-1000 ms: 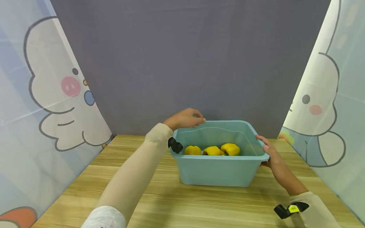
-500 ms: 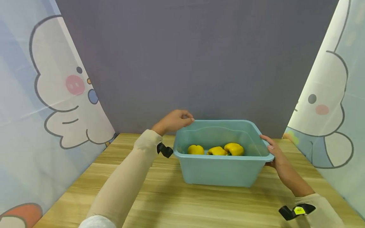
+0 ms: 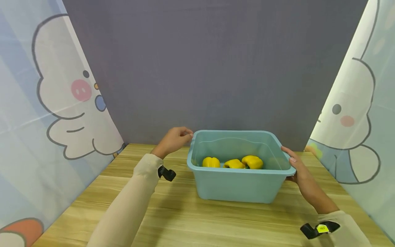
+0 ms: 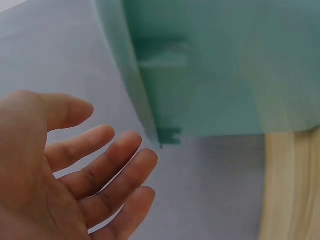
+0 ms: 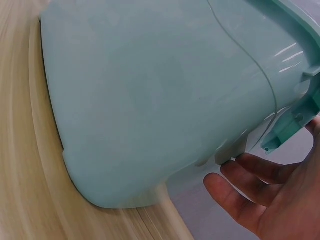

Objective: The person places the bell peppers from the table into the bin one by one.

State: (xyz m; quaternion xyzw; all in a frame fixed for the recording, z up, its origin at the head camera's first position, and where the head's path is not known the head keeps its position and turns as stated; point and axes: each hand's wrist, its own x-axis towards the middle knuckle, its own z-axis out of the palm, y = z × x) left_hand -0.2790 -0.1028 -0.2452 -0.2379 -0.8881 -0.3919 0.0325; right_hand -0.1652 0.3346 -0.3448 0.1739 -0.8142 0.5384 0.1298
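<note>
A light blue-green plastic storage bin (image 3: 237, 185) stands upright on the wooden table. Inside it lie three yellow bell peppers, one pepper (image 3: 211, 162) at the left, a middle pepper (image 3: 234, 164) and a right-hand pepper (image 3: 252, 162). My left hand (image 3: 173, 140) is beside the bin's far left corner, fingers loosely bent. In the left wrist view its palm and fingers hold nothing, a small gap from the rim (image 4: 131, 75). My right hand (image 3: 300, 173) grips the bin's right rim, thumb on top. Its other fingers (image 5: 240, 200) reach beneath the rim.
The table (image 3: 216, 223) has a wood-grain top. A dark grey cloth (image 3: 213, 68) hangs right behind the bin. Cartoon-printed curtains (image 3: 74, 103) stand along the left and right sides. A black wrist camera (image 3: 166, 173) sits on the left sleeve.
My left hand has moved left and down, from above the bin's back rim to outside its far left corner. My right hand stays on the right rim. The peppers lie as before.
</note>
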